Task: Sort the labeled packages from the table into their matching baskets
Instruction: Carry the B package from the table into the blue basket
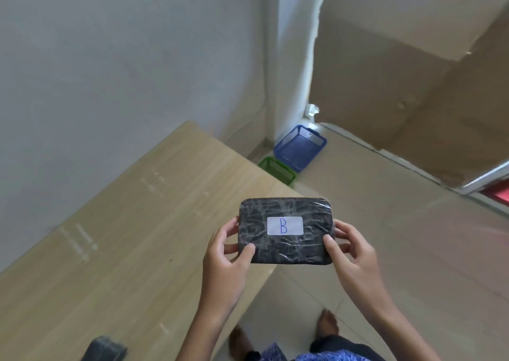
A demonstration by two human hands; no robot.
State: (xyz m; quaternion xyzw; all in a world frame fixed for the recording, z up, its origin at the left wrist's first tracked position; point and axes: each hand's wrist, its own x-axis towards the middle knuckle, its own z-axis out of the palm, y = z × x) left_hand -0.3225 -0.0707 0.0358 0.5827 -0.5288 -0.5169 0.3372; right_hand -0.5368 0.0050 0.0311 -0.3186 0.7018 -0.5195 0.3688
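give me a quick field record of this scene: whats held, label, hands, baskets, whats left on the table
held item: black plastic-wrapped rectangular package, above the table's corner
label: white sticker with blue letter B
left hand: grips the package's left edge
right hand: grips its right edge
baskets: blue plastic basket and green plastic basket on the floor beyond the table, side by side
table: light wooden table, another dark package at its near edge

Glossy film-wrapped pkg [285, 231]; wood-grain table [110, 250].
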